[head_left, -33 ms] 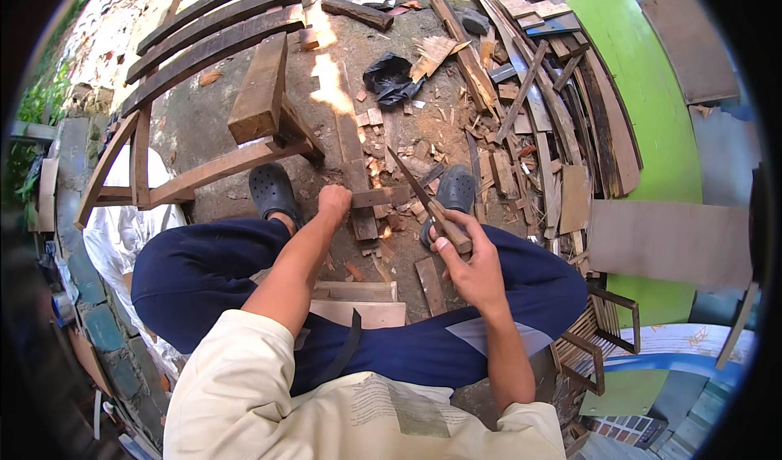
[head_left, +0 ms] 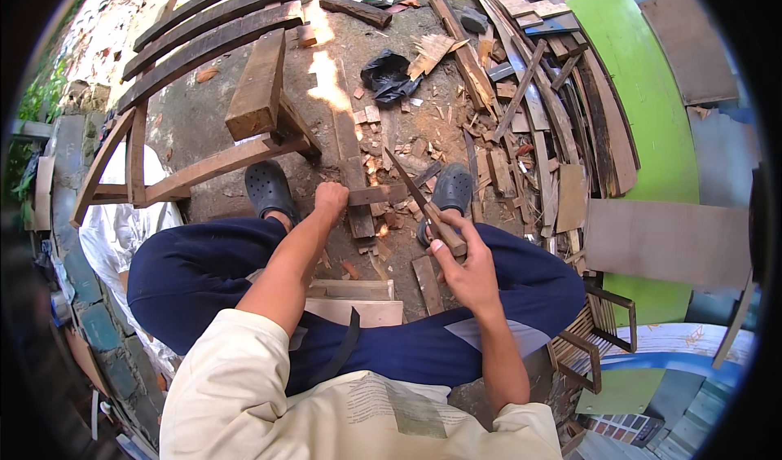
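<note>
My left hand (head_left: 330, 199) is closed on the left end of a short wooden slat (head_left: 377, 194), which lies crosswise over a long narrow board (head_left: 352, 167) on the ground. In my right hand (head_left: 471, 264) is a wooden-handled tool with a long, dark, tapering blade (head_left: 411, 183); whether it is a saw or a large knife I cannot tell. My fingers wrap its thick handle (head_left: 447, 236), and the thumb lies along it. The blade points forward and left, its tip beyond the slat. Touching between blade and slat cannot be made out.
My clogs (head_left: 269, 189) flank the long board. A slatted wooden frame (head_left: 208, 167) stands ahead on the left. Scrap lumber (head_left: 562, 126) is piled at right, near a small slatted rack (head_left: 599, 330). Wood chips and a black plastic bag (head_left: 389, 75) litter the ground; a low wooden piece (head_left: 354, 312) lies between my legs.
</note>
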A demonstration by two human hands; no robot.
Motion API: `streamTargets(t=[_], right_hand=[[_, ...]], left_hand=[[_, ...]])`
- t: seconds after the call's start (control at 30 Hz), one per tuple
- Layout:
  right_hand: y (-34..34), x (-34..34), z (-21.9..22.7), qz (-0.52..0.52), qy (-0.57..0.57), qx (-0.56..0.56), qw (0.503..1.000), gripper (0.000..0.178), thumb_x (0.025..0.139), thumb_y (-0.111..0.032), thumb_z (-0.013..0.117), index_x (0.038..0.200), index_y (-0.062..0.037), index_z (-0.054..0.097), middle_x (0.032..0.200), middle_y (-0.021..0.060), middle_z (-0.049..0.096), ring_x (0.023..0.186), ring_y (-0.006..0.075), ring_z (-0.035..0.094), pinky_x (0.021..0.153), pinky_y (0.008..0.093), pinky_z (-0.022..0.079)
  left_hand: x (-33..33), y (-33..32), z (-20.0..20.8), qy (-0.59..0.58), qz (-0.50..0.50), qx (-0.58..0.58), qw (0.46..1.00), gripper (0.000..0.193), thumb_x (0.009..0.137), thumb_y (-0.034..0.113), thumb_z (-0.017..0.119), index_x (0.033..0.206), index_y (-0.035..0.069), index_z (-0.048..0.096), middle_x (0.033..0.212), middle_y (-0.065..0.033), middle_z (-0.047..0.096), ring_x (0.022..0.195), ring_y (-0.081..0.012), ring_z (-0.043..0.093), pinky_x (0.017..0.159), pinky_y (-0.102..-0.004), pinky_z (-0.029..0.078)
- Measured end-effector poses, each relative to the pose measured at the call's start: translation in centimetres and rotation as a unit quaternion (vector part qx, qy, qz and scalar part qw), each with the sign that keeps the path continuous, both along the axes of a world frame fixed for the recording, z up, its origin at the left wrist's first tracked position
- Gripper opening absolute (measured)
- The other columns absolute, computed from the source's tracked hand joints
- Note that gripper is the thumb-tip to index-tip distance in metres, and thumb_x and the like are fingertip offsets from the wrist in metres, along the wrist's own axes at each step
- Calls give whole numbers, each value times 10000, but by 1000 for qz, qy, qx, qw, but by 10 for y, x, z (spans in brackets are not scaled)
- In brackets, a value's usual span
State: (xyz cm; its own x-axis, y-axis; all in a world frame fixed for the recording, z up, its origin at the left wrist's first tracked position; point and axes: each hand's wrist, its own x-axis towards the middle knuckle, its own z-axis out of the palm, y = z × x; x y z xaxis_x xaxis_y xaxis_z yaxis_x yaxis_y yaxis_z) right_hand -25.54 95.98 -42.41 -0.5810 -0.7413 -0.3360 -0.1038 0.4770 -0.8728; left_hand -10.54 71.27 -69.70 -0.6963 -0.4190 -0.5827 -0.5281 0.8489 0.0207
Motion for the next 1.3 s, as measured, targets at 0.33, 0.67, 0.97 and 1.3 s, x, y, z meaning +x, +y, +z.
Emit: streamTargets(t=[0.33, 0.67, 0.97, 1.3], right_hand=[[0, 82, -30, -52, 87, 35, 994, 496, 997, -116, 673, 1463, -9, 541, 1061, 140, 728, 817, 164, 691, 729, 303, 551], [-7, 107, -21, -37, 67, 61, 995, 556, 985, -126, 669, 1490, 44, 508, 1304, 304, 680, 1223, 361, 687, 1041, 391, 507], [1, 123, -26, 2, 72, 49, 996, 650, 974, -121, 658, 1547, 56, 409, 986, 350, 708, 875, 487, 725, 775, 485, 566], [1, 121, -9, -8, 80, 44, 996, 620, 960, -100, 687, 1510, 78, 462, 942, 331, 717, 810, 435, 749, 725, 431, 585]], left_hand=[[10, -27, 17, -87, 159, 184, 966, 1064, 727, 963, 578, 1248, 49, 738, 1265, -151, 736, 1213, -328, 692, 1004, -452, 551], [16, 7, -18, 296, 177, 95, 934, 933, 901, 740, 619, 1432, -25, 555, 1533, -228, 492, 1465, -364, 428, 1223, -471, 338], [-36, 27, -17, 283, 62, 148, 946, 494, 992, 396, 573, 1305, 21, 648, 1383, -164, 630, 1340, -313, 539, 1174, -449, 363], [-35, 4, -42, 250, -4, 115, 961, 564, 968, 460, 553, 1255, -9, 679, 1320, -189, 673, 1366, -318, 524, 1257, -485, 250]])
